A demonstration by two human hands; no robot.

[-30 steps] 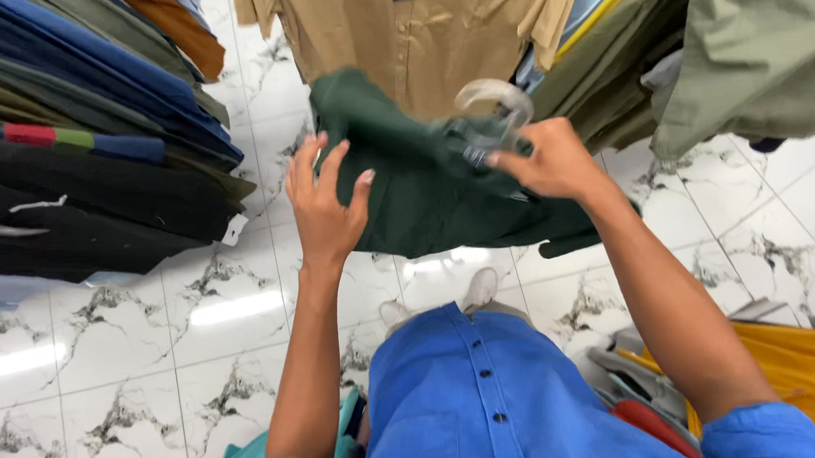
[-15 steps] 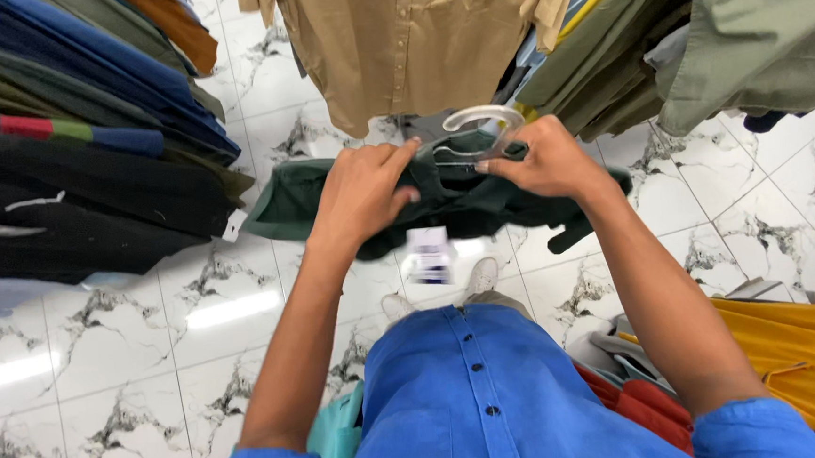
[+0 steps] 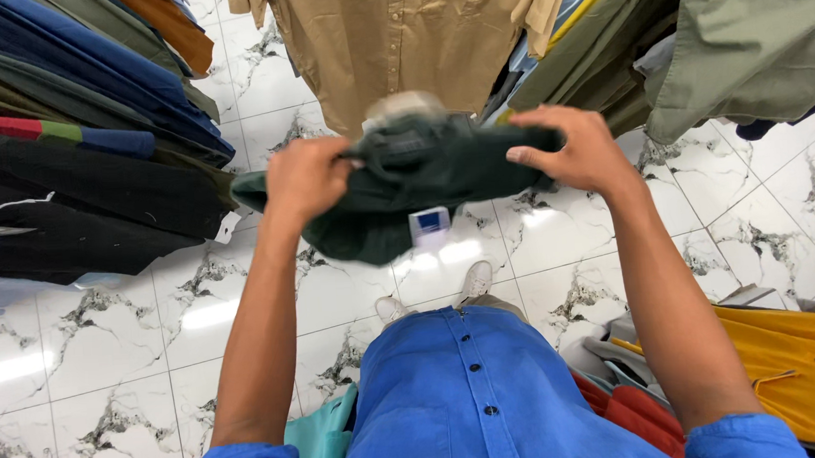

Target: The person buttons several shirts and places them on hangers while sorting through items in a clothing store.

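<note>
I hold a dark green shirt (image 3: 396, 192) out in front of me with both hands, at about chest height over the tiled floor. My left hand (image 3: 305, 177) grips its left shoulder area. My right hand (image 3: 572, 148) grips its right side. A pale hanger (image 3: 402, 105) shows blurred at the shirt's top, and a small white and blue tag (image 3: 430, 225) dangles below it. The shirt is bunched and partly folded between my hands.
A tan shirt (image 3: 414, 30) hangs straight ahead. Dark and blue garments (image 3: 65, 174) hang on a rack at the left, olive and grey-green ones (image 3: 745, 39) at the right. A yellow garment (image 3: 802, 365) and red ones (image 3: 635, 408) lie low right. White marble tiles (image 3: 77, 372) cover the floor.
My left hand went from open beside the shirt to gripping it. Both hands have spread apart along the shirt's top, and the tag has swung into view.
</note>
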